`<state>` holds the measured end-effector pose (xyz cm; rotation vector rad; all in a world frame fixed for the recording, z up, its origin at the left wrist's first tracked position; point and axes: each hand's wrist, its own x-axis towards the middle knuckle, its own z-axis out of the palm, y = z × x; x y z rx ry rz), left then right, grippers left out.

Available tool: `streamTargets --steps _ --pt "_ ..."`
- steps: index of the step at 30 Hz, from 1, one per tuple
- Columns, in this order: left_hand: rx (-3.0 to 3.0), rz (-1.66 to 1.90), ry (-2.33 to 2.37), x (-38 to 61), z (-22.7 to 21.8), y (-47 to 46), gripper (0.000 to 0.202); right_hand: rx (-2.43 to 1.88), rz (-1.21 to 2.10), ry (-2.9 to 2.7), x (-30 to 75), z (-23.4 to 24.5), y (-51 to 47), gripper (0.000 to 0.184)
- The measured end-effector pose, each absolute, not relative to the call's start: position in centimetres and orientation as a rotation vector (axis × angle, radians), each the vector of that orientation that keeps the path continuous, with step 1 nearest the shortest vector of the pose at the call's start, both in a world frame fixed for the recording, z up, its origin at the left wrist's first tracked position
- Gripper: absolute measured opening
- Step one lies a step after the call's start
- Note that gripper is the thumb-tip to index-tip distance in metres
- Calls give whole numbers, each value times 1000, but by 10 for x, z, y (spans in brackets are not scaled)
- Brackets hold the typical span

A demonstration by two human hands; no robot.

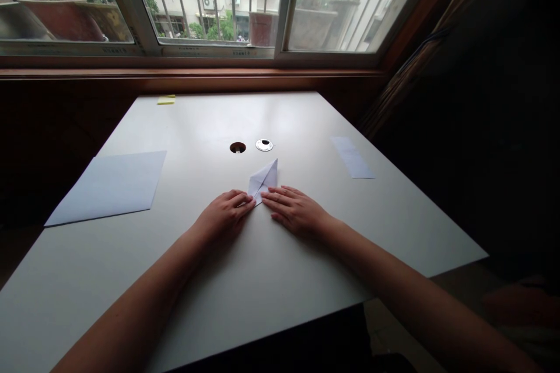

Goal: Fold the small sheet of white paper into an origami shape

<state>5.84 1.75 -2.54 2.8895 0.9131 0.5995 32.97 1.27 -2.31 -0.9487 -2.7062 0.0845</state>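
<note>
A small folded sheet of white paper (264,178) lies on the white table, with one pointed corner toward the window and crease lines across it. At its lower left edge is my left hand (226,210), fingers bent and pressed together on the paper. My right hand (298,208) rests flat with outstretched fingers, the fingertips on the paper's lower right part. Both hands cover some of the paper's near edge.
The white table (280,280) holds a stack of white paper (114,186) at left, a paper strip (352,157) at right and a yellow sticky pad (166,99) at the back. A round cable hole (237,147) and its metal cover (264,144) lie beyond the folded paper.
</note>
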Motion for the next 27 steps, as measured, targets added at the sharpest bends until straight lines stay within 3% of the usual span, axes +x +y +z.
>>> streamTargets --steps 12,27 --pt "2837 580 871 55 -26 17 50 -1064 146 -2716 340 -22 42 47" --pt "2694 691 841 52 -27 19 29 -1276 86 -2592 340 -31 59 48"
